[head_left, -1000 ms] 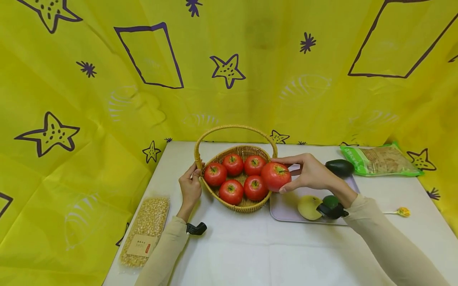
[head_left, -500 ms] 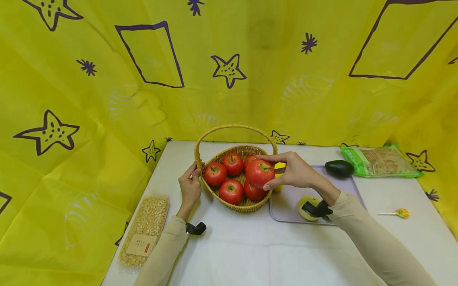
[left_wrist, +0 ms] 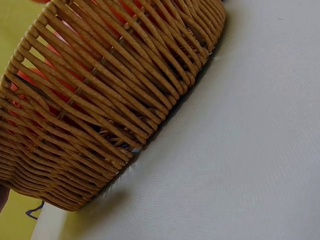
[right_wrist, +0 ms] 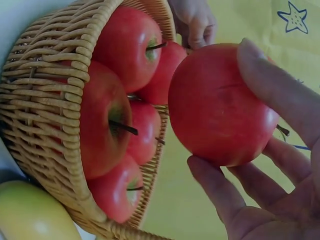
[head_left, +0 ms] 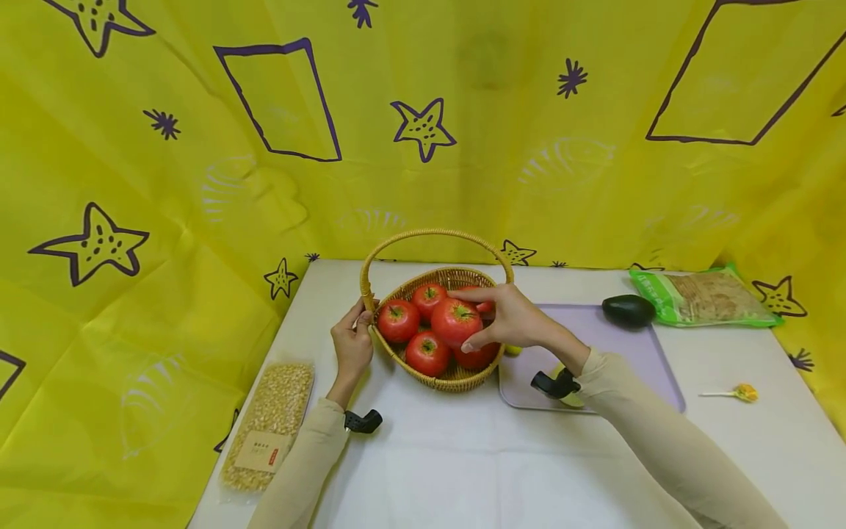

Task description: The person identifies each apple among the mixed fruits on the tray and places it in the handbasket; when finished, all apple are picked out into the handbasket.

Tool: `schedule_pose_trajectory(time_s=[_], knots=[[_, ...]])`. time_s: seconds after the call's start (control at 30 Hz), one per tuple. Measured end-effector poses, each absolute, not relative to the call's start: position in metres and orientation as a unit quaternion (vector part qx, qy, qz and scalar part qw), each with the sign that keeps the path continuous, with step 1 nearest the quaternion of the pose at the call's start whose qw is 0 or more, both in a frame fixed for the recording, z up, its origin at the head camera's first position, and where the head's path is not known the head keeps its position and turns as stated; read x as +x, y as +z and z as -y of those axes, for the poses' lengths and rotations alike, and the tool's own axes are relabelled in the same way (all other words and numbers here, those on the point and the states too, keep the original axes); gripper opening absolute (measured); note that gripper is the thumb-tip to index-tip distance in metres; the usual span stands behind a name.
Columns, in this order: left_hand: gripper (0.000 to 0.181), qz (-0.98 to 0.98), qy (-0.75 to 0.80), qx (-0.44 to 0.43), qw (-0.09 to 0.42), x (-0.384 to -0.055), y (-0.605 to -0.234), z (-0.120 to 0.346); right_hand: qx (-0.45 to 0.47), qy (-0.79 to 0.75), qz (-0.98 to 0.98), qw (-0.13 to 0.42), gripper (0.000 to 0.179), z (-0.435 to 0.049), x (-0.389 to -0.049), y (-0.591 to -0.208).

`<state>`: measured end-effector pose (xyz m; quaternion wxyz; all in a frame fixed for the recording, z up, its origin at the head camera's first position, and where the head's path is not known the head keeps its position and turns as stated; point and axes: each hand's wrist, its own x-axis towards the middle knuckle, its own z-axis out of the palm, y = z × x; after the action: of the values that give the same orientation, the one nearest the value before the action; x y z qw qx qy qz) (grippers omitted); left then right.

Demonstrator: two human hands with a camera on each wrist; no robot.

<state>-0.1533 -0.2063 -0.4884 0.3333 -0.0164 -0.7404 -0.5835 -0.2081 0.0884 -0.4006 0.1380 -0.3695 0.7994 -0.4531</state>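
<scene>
A wicker basket [head_left: 465, 381] with a tall arched handle stands on the white table, several red apples [head_left: 398, 321] inside it. My left hand [head_left: 352, 349] grips its left rim at the foot of the handle; the left wrist view shows mostly the basket's woven side [left_wrist: 110, 90]. Over the basket, my right hand [head_left: 512, 316] holds another red apple [head_left: 456, 322] between thumb and fingers. In the right wrist view this apple [right_wrist: 220, 105] is apart from those in the basket. The hand partly covers the apples on the right side.
Right of the basket lies a pale purple tray [head_left: 621, 360] with a dark green avocado [head_left: 628, 311] and a yellow fruit partly hidden by my wrist. Behind it is a green-edged bag [head_left: 707, 296]. A lollipop [head_left: 743, 393] lies right, a pack of corn kernels [head_left: 271, 426] left.
My right hand has carried its apple leftward from the basket's right rim to above the basket's middle. The left hand has kept its grip on the rim.
</scene>
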Motion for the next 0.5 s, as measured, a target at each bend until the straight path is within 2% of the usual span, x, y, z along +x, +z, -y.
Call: schedule_pose_trajectory(time_s=[0.5], knots=[[0.031, 0.738, -0.586, -0.018, 0.334, -0.154, -0.489, 0.206, -0.342, -0.442, -0.816, 0.144, 0.085, -0.065, -0.231, -0.42]])
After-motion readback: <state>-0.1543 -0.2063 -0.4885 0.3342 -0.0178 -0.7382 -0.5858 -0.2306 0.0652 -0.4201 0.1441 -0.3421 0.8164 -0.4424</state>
